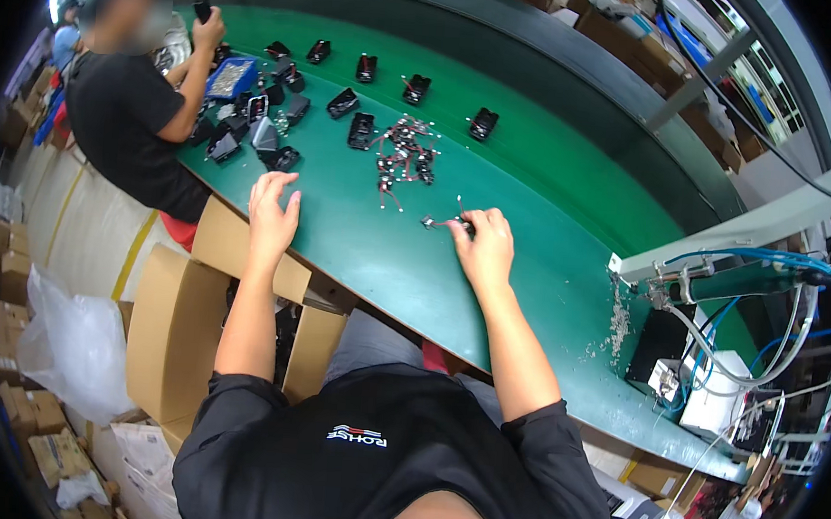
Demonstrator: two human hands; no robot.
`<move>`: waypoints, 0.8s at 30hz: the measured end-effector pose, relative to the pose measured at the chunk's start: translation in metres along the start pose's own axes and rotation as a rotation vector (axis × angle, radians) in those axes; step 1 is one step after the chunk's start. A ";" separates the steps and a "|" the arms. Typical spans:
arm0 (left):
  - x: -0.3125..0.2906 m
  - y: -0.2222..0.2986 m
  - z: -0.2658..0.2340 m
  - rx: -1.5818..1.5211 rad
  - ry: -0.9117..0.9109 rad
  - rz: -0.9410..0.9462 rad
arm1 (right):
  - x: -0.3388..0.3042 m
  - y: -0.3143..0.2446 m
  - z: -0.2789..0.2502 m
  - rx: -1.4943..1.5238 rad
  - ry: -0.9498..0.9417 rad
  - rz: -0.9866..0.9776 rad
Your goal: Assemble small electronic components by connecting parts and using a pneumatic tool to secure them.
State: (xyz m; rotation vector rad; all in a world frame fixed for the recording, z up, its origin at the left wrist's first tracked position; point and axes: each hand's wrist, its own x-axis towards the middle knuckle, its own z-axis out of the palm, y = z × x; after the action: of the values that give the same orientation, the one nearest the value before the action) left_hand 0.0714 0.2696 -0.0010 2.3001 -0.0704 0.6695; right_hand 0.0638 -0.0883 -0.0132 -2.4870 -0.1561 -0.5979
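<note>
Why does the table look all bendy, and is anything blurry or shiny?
In the head view, the green table curves, likely because the fisheye lens bends straight edges; in the same head view, a co-worker's head is smeared by blur, and a soft pale sheen lies on the tabletop.

Factory assembly workshop, identified by a long green workbench (367,266), black housings (415,89) spaced along its far side, a co-worker (125,113) at left, blue hoses (754,253) at right and cardboard cartons (169,330).
</note>
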 end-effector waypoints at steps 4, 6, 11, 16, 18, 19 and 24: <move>0.025 -0.018 0.003 0.333 0.178 -0.001 | -0.017 0.015 -0.013 0.169 -0.005 0.087; 0.041 -0.014 0.008 0.470 0.162 0.073 | -0.033 0.019 -0.029 0.164 -0.006 0.112; 0.095 -0.001 0.048 0.401 -0.164 0.241 | -0.073 0.010 -0.064 0.213 -0.014 0.343; 0.132 0.006 0.077 0.474 -0.478 0.205 | -0.092 0.013 -0.067 0.322 0.103 0.335; 0.140 0.003 0.080 0.455 -0.486 0.248 | -0.096 0.022 -0.063 0.249 0.128 0.212; 0.140 -0.003 0.077 0.464 -0.433 0.286 | -0.094 0.016 -0.063 0.297 0.127 0.257; 0.089 0.028 0.025 0.038 -0.122 0.311 | -0.093 0.002 -0.074 0.385 0.171 0.309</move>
State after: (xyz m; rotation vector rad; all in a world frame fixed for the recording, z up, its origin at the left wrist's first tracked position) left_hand 0.1527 0.2448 0.0455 2.3886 -0.4841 0.6877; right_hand -0.0475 -0.1297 -0.0014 -2.0248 0.1635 -0.5819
